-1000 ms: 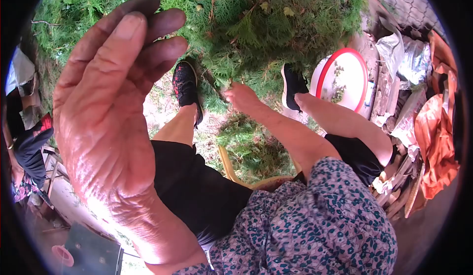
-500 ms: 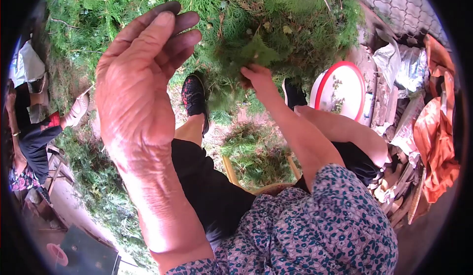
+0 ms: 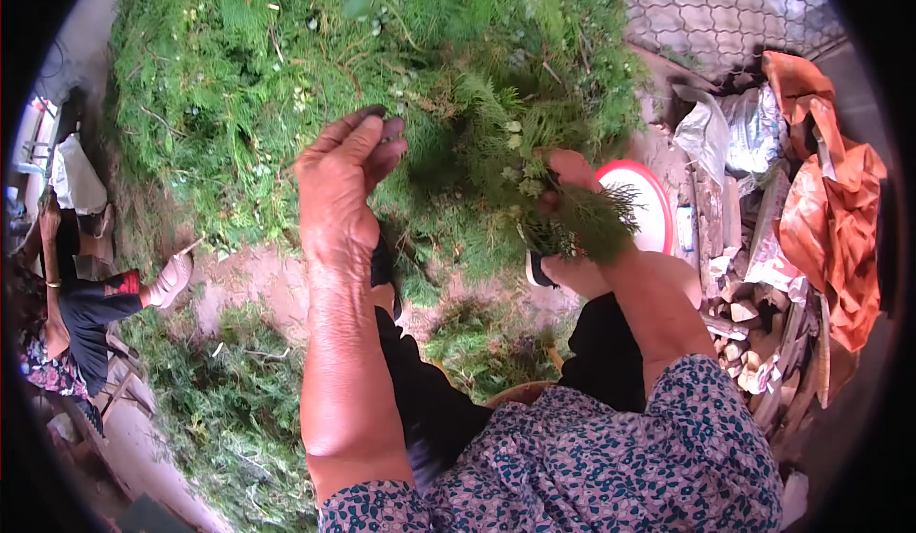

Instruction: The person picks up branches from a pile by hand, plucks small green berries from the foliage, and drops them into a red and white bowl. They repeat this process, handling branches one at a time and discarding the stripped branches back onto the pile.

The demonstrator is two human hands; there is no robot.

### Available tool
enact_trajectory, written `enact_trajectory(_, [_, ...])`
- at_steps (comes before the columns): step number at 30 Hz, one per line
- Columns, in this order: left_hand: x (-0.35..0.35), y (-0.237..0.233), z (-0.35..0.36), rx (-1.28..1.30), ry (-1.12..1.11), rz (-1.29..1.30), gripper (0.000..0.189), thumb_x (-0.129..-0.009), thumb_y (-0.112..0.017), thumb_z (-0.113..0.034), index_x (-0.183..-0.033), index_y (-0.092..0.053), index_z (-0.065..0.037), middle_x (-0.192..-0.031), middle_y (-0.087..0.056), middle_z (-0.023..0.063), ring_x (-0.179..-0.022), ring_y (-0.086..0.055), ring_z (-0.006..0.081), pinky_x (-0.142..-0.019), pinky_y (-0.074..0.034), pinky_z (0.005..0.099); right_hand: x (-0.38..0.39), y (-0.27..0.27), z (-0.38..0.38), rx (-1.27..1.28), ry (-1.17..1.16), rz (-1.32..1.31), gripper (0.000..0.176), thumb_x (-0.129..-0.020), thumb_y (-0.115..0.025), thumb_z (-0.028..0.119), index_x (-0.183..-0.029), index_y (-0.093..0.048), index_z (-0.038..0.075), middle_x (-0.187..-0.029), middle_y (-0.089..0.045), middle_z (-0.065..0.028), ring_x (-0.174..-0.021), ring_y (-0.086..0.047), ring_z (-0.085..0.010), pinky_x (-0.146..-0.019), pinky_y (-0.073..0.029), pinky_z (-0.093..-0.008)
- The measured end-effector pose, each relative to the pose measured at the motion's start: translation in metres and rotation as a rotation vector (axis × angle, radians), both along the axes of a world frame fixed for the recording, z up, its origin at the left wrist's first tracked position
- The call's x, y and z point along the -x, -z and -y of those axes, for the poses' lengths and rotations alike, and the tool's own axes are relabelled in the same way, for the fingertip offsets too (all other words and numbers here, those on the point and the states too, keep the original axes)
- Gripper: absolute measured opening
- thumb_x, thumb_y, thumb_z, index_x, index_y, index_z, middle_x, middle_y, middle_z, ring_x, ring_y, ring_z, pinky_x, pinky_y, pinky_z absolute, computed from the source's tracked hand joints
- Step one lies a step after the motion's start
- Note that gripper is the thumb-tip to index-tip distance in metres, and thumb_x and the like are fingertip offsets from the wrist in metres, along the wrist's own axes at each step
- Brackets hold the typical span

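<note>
- The sprig point(image 3: 606, 226) of feathery greenery is in the right hand point(image 3: 575, 172), in front of the pile's near right corner; the fingers are closed on its stems.
- The left hand point(image 3: 345, 180) is raised before the pile's near edge, fingers loosely bent and parted from the thumb.
- The pile point(image 3: 229, 65) of green cuttings, with small pale cones among the fronds, spreads over the ground beyond both hands.
- A white dish point(image 3: 647, 194) with a red rim stands beside the pile's near right corner (its only container in plain sight); the sprig and right hand cover its left part, so its contents cannot be made out.
- Right of the dish lie split wood point(image 3: 735, 347), a silvery bag point(image 3: 754, 137) and a crumpled orange sheet point(image 3: 830, 232); what the bag holds is hidden.
- A second heap point(image 3: 229, 409) of cuttings lies at lower left.
- At far left, another person's shoe point(image 3: 172, 280) shows; that person's body is cut off by the dark border.
</note>
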State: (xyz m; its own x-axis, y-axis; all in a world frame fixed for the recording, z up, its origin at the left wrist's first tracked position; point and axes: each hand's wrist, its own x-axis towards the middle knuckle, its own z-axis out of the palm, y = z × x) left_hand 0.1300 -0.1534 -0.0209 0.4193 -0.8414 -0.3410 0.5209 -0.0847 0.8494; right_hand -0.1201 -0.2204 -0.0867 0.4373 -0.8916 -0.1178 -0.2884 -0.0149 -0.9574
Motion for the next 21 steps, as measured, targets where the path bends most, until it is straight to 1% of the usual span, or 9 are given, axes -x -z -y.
enact_trajectory(1, [0.002, -0.001, 0.001, 0.016, -0.001, 0.006, 0.022, -0.083, -0.057, -0.010, -0.101, -0.058, 0.002, -0.087, -0.065, 0.0142, -0.071, -0.063, 0.0175, -0.069, -0.050, 0.0286, 0.000, -0.020, 0.002, -0.009, 0.006, 0.001, 0.008, -0.072, -0.053, 0.007, -0.076, -0.054, 0.001, -0.058, -0.044, -0.0012, -0.045, -0.041, -0.0105, -0.039, -0.035, -0.0264])
enact_trajectory(3, [0.004, 0.000, 0.004, -0.013, 0.012, 0.003, 0.023, -0.083, -0.057, -0.010, -0.102, -0.057, 0.002, -0.088, -0.065, 0.0141, -0.071, -0.063, 0.0175, -0.068, -0.050, 0.0279, -0.002, -0.039, 0.006, -0.702, 0.207, 0.210, 0.021, -0.084, -0.049, 0.027, -0.073, -0.052, 0.010, -0.056, -0.044, 0.0024, -0.043, -0.035, -0.0058, -0.039, -0.028, -0.0230])
enact_trajectory(7, [0.008, 0.003, 0.010, 0.004, -0.023, 0.000, 0.023, -0.082, -0.059, -0.010, -0.100, -0.059, 0.003, -0.084, -0.065, 0.0128, -0.065, -0.062, 0.0150, -0.061, -0.049, 0.0224, 0.008, -0.064, -0.007, -0.503, 0.345, 0.307, 0.020, -0.083, -0.052, 0.025, -0.074, -0.053, 0.008, -0.058, -0.044, 0.0024, -0.042, -0.035, -0.0072, -0.038, -0.029, -0.0243])
enact_trajectory(10, [0.016, 0.006, 0.014, 0.045, -0.014, 0.084, 0.021, -0.082, -0.057, -0.007, -0.100, -0.059, 0.005, -0.086, -0.064, 0.0139, -0.070, -0.062, 0.0160, -0.064, -0.050, 0.0244, 0.023, -0.085, 0.002, -0.611, 0.293, 0.320, 0.019, -0.082, -0.055, 0.025, -0.083, -0.056, 0.006, -0.066, -0.050, -0.0004, -0.044, -0.040, -0.0078, -0.039, -0.030, -0.0229])
enact_trajectory(13, [0.028, 0.002, 0.018, 0.103, 0.016, 0.140, 0.020, -0.081, -0.058, -0.003, -0.099, -0.060, 0.005, -0.087, -0.064, 0.0135, -0.075, -0.061, 0.0163, -0.070, -0.051, 0.0258, 0.027, -0.076, 0.012, 0.604, -0.201, 0.201, 0.022, -0.081, -0.057, 0.024, -0.095, -0.059, 0.006, -0.067, -0.053, 0.0008, -0.050, -0.045, -0.0055, -0.041, -0.032, -0.0207])
enact_trajectory(14, [0.033, 0.002, 0.020, 0.160, 0.033, 0.170, 0.022, -0.081, -0.059, -0.005, -0.100, -0.060, 0.004, -0.089, -0.064, 0.0126, -0.077, -0.061, 0.0167, -0.072, -0.050, 0.0268, 0.027, -0.078, 0.010, 0.071, 0.005, 0.313, 0.023, -0.082, -0.056, 0.022, -0.098, -0.059, 0.007, -0.069, -0.054, 0.0011, -0.052, -0.046, -0.0056, -0.043, -0.034, -0.0211])
enact_trajectory(17, [0.037, 0.006, 0.022, 0.227, 0.085, 0.311, 0.027, -0.078, -0.066, -0.012, -0.102, -0.061, -0.001, -0.091, -0.065, 0.0057, -0.076, -0.057, 0.0116, -0.071, -0.043, 0.0243, 0.013, -0.075, 0.002, 0.414, -0.232, 0.255, 0.032, -0.085, -0.052, 0.019, -0.115, -0.052, 0.006, -0.087, -0.059, -0.0054, -0.064, -0.055, -0.0128, -0.053, -0.044, -0.0239])
enact_trajectory(18, [0.038, 0.003, 0.022, 0.209, 0.087, 0.261, 0.028, -0.077, -0.067, -0.012, -0.101, -0.062, 0.000, -0.091, -0.065, 0.0052, -0.079, -0.056, 0.0114, -0.075, -0.043, 0.0249, 0.000, -0.076, 0.000, -0.099, -0.095, 0.515, 0.035, -0.087, -0.050, 0.019, -0.119, -0.048, 0.006, -0.097, -0.057, -0.0085, -0.072, -0.057, -0.0173, -0.057, -0.046, -0.0262])
enact_trajectory(21, [0.030, 0.004, 0.024, 0.223, 0.144, 0.071, 0.030, -0.073, -0.072, -0.016, -0.098, -0.063, -0.002, -0.091, -0.064, 0.0039, -0.085, -0.055, 0.0119, -0.083, -0.040, 0.0281, -0.015, -0.040, 0.022, -0.805, -0.214, 0.953, 0.041, -0.089, -0.045, 0.018, -0.127, -0.036, 0.007, -0.117, -0.051, -0.0133, -0.090, -0.058, -0.0280, -0.067, -0.050, -0.0313])
